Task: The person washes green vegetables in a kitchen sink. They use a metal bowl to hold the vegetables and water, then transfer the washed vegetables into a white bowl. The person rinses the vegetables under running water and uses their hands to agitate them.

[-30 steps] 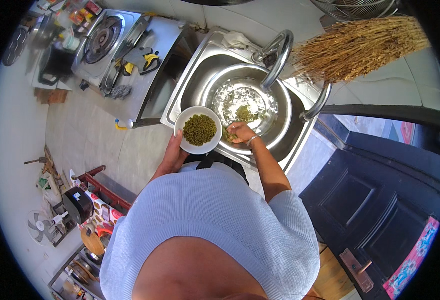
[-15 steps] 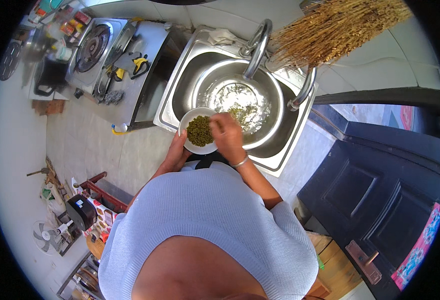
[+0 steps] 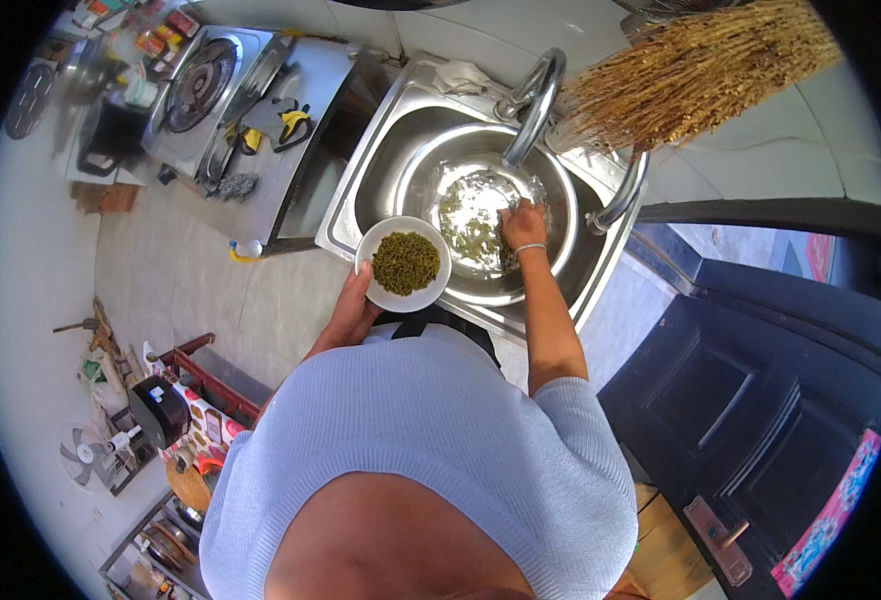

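My left hand [image 3: 352, 306] grips the near-left rim of a white bowl [image 3: 442, 268], which is heaped with small green beans [image 3: 404, 263] that look like mung beans. I hold it level just before the sink's front edge. My right hand [image 3: 524, 223], with a bracelet on the wrist, reaches down into a round metal basin [image 3: 422, 170] of water standing in the sink. Its fingers point into the water and are mostly hidden. More green beans [image 3: 475, 238] lie in the basin, partly lost in bright glare.
A curved faucet [image 3: 538, 105] rises behind the basin, and a second faucet [image 3: 622, 195] bends over the sink's right side. Dried stalks [image 3: 700, 75] hang at the back right. A gas stove [image 3: 200, 85] stands left; a dark door [image 3: 740, 400] is at right.
My right hand has moved from above the bowl, right and away from me, into the basin. The bowl stays in my left hand, nearly in place.
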### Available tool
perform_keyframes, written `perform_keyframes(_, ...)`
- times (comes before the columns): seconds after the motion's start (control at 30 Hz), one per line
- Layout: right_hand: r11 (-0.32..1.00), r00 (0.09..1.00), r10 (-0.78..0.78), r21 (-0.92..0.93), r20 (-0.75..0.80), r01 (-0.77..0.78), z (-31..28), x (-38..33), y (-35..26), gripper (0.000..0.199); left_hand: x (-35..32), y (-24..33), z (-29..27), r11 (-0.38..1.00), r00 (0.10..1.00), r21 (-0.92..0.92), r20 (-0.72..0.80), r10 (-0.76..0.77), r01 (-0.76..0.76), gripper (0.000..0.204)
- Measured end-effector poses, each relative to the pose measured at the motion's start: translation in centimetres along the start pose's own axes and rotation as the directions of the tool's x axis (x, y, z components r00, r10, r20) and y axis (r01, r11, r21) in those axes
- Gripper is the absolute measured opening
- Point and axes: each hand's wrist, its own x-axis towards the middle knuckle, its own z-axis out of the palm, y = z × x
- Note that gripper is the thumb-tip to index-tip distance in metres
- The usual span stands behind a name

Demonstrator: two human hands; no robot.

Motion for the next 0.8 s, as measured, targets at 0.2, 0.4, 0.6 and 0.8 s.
perform_keyframes(0.2, 0.973, 0.958, -0.173, -0.108, 0.228, 0.201, 1.0, -4.6, -5.8, 0.031, -0.4, -0.8, -1.5, 0.999, 0.999, -0.027, -0.04, 0.032, -0.033, 0.056)
perform_keyframes(0.4, 0.886, 0.799, -0.357, -0.094, 0.485, 0.453, 1.4, -7.0, -8.3, 0.02, -0.7, -0.6, -1.1, 0.999, 0.997, -0.013, -0.064, 0.045, -0.046, 0.061)
perform_keyframes(0.6, 0.805, 0.71, -0.587, 0.187, 0.39, 0.563, 2.6, -7.7, -6.9, 0.021, -0.9, -0.6, -0.7, 0.998, 0.997, -0.009, -0.038, 0.064, -0.064, 0.061)
perform_keyframes(0.8, 0.569, 0.521, -0.298, 0.587, 0.8, -0.576, 0.1, -5.8, -4.9, 0.01, -0.7, -1.0, -1.4, 0.998, 0.998, -0.005, -0.031, 0.058, -0.059, 0.06)
